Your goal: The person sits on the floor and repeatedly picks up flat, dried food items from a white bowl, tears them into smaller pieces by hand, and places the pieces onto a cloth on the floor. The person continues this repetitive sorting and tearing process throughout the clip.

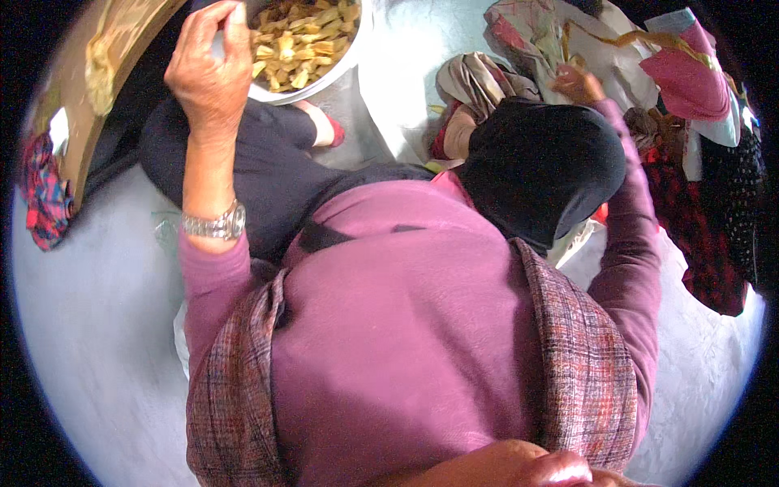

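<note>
My left hand [210,67], with a metal watch on the wrist, is raised at the left rim of a white round tub [293,97]. Its fingers are bent and its thumb and forefinger lie close together; whether something is between them cannot be told. Many yellow-brown cut pieces [310,45], like dried strips, lie in the tub. On the other side, beyond my knee, my right hand [578,82] is blurred beside a clear plastic bag [535,27]. Its fingers are curled, and what they hold is unclear. A long thin brown strip [639,38] runs to the right above it.
At the left stands a curved wooden board [131,55] with a pale yellowish piece [100,73] on it and checked cloth [42,195] near its lower end. At the right are a pink cloth-like item [694,85] and dark red patterned fabric [694,231].
</note>
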A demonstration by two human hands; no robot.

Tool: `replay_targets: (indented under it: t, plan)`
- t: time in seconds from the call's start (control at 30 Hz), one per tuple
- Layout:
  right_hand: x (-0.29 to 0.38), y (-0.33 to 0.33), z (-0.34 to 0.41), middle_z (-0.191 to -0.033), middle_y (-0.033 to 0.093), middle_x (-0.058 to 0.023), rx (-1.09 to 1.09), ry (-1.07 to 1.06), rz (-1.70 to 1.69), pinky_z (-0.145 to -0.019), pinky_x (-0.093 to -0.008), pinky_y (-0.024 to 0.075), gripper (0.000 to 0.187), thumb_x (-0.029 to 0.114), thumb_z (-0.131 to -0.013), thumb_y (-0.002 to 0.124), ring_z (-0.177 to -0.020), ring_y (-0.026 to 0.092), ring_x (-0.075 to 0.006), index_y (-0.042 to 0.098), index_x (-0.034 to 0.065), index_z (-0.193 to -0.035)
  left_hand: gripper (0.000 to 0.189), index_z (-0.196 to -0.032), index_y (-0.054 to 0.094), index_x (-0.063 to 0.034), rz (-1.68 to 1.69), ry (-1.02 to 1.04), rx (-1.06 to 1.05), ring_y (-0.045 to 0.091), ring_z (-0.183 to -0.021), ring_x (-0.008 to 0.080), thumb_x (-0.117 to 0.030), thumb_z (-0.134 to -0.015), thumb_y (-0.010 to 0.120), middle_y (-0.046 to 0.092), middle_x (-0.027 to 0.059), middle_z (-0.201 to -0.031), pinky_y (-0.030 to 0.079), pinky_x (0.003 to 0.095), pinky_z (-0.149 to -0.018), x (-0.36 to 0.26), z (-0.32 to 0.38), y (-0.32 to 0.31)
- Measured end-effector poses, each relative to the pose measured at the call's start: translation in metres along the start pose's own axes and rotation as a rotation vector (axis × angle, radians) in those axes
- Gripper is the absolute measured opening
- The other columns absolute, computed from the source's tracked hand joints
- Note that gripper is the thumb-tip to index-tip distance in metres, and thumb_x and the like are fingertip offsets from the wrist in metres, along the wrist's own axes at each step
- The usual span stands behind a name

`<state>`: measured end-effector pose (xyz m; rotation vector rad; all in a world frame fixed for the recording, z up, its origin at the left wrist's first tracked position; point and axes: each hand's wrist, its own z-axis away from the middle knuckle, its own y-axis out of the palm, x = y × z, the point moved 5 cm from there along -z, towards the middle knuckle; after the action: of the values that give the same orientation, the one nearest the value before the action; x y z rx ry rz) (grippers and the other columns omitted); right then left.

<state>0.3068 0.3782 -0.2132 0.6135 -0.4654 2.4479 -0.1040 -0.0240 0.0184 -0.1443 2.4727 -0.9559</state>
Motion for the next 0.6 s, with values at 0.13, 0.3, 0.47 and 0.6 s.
replay_targets:
  t: [0.13,0.3,0.47,0.6]
  plan:
    - [-0.057,0.109,0.023,-0.132,0.042,-0.0174,-0.191,-0.617,0.434,-0.096,-0.0537,0.0362,0.054,0.032,-0.082,0.054,-0.117,0.045,-0.0382,0.041,0.0213,-0.133,0.007,-0.087,0.064,-0.0013,0.056,-0.083,0.044,0.064,-0.074,0.0194,-0.003,-0.08,0.064,0.065,0.0089,-0.082,0.051,0.0289,-0.069,-0.009,0.004,-0.001]
    - [-0.044,0.18,0.006,-0.136,0.039,-0.0199,-0.442,-0.699,1.17,-0.099,-0.0578,0.0318,0.056,0.034,-0.082,0.053,-0.123,0.038,-0.0449,0.039,0.0227,-0.135,0.008,-0.092,0.062,0.0021,0.067,-0.197,0.144,0.062,-0.067,0.0134,-0.002,-0.086,0.059,0.064,0.0094,-0.087,0.05,0.0236,-0.059,-0.016,0.011,0.004]
    - [-0.063,0.165,-0.037,-0.136,0.038,-0.02,-0.585,-0.495,0.951,-0.093,-0.0585,0.0361,0.073,0.032,-0.078,0.056,-0.124,0.037,-0.0412,0.021,0.0265,-0.142,0.008,-0.094,0.062,0.001,-0.015,-0.208,0.247,0.059,-0.066,0.011,0.0,-0.087,0.057,0.063,0.0078,-0.09,0.049,0.0226,-0.057,-0.012,0.011,0.01]
    - [-0.067,0.119,-0.039,-0.09,0.064,-0.0225,-0.502,-0.195,0.853,-0.077,-0.0434,0.0482,0.051,0.022,-0.072,0.065,-0.088,0.062,-0.0351,0.051,0.0096,-0.12,0.009,-0.095,0.061,0.0014,-0.034,-0.246,0.307,0.057,-0.067,0.0095,0.0,-0.087,0.056,0.063,0.0079,-0.092,0.049,0.0222,-0.061,-0.016,0.009,0.017]
